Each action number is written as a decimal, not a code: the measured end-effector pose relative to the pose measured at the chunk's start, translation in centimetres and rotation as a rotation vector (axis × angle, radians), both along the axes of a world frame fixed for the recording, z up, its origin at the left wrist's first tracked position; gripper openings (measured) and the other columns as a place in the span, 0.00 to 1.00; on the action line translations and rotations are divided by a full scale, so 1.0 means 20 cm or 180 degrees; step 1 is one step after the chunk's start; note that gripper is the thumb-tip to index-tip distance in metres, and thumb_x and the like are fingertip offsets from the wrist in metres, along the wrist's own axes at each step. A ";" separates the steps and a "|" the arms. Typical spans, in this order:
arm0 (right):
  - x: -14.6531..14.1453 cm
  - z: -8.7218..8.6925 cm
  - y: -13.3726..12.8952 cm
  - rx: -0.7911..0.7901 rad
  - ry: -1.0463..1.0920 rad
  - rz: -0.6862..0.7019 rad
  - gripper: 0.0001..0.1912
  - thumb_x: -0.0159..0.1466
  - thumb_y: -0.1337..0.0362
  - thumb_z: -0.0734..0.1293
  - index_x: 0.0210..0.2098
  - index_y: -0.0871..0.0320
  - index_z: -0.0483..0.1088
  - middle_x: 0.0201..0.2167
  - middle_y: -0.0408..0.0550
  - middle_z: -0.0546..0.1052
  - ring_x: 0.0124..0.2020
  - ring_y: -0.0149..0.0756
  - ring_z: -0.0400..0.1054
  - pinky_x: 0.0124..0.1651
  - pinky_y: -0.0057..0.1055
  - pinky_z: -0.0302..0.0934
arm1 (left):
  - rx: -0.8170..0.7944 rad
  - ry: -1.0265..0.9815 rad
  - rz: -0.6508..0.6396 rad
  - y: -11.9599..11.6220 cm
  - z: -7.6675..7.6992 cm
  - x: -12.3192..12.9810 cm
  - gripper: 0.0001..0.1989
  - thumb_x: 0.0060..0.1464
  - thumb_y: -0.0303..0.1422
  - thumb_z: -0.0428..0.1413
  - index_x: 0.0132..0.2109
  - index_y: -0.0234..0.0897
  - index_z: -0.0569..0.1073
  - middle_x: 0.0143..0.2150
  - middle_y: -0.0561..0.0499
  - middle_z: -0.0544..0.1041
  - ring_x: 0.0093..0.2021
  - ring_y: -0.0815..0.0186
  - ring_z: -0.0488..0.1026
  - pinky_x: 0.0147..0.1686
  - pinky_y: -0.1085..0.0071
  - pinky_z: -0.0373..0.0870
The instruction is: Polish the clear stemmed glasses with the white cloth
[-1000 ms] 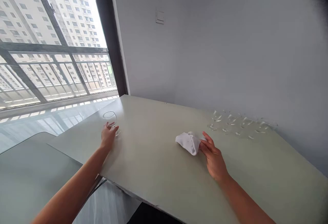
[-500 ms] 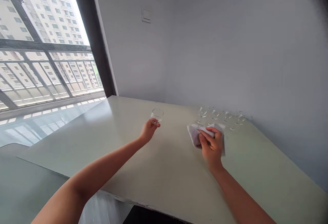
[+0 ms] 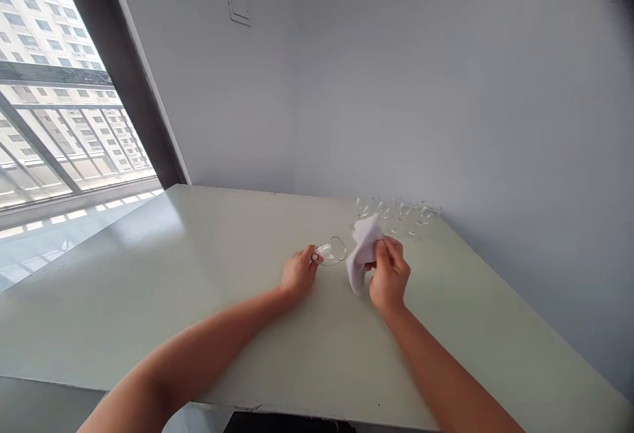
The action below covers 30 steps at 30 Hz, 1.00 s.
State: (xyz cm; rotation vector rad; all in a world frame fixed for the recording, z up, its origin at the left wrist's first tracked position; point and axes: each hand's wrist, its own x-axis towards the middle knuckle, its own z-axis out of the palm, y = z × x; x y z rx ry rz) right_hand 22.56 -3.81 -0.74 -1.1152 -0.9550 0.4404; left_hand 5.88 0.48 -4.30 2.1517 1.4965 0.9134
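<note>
My left hand (image 3: 299, 272) is closed around the lower end of a clear wine glass (image 3: 331, 252). The glass is tipped on its side in the air, its open rim facing right. Pinched in my right hand (image 3: 389, 272) is a pale cloth (image 3: 364, 251), hanging in folds just right of the glass rim, with a small gap between them. Behind the cloth, several clear stemmed glasses (image 3: 407, 210) stand upright in a group on the table; the cloth covers part of the nearest ones.
The pale table (image 3: 238, 235) reaches back to a grey wall (image 3: 446, 90) and corner. Its front edge (image 3: 277, 412) runs along the bottom of the view. A window (image 3: 54, 109) with a dark frame is at the left; a switch plate (image 3: 240, 8) is on the wall.
My left hand has tilted the glass from upright to sideways and brought it closer to the cloth. My right hand has lifted and turned the cloth toward the glass. The view has shifted right.
</note>
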 end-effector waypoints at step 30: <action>-0.08 -0.05 -0.04 -0.1372 -0.0825 0.2471 0.18 0.56 0.52 0.64 0.37 0.60 0.69 0.25 0.44 0.69 0.28 0.33 0.63 0.32 0.30 0.58 | 0.2308 0.1380 -0.0561 0.05 0.01 -0.13 0.16 0.52 0.21 0.44 0.49 0.32 0.63 0.31 0.49 0.75 0.30 0.66 0.71 0.32 0.68 0.63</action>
